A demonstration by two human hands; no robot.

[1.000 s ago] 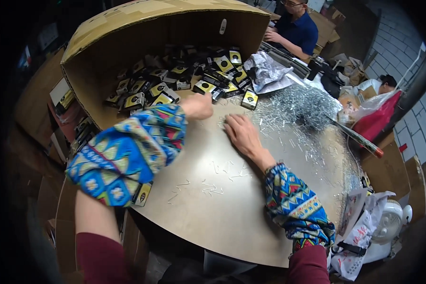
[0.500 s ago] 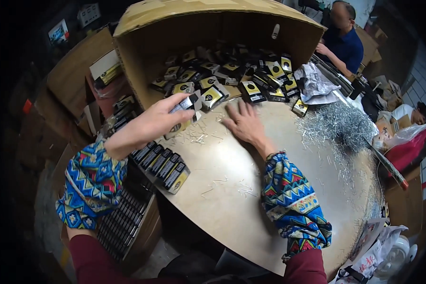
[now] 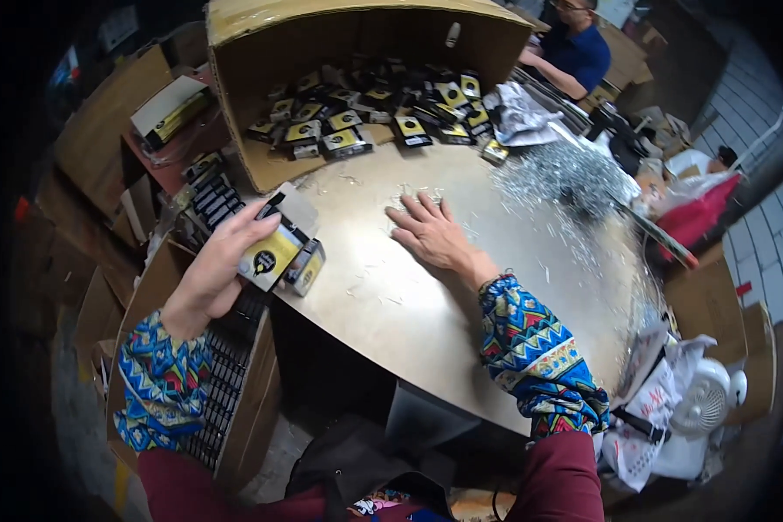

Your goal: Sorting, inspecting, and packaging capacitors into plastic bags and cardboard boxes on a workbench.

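The person's left hand (image 3: 210,265) was curled in a grip left of centre, the left forearm (image 3: 167,383) rose from the lower left, the right hand (image 3: 437,237) lay palm down near the middle, fingers (image 3: 415,207) fanned, the right forearm (image 3: 541,357) slanted in from the lower right.

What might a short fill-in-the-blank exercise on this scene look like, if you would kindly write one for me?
1. The left hand holds a small box coloured black and ____.
2. The other hand rests on the table and is the person's ____ hand.
3. The large carton with a heap of small boxes inside is made of ____.
4. The fan at the lower right of the picture is coloured ____.

Missing words: yellow; right; cardboard; white.
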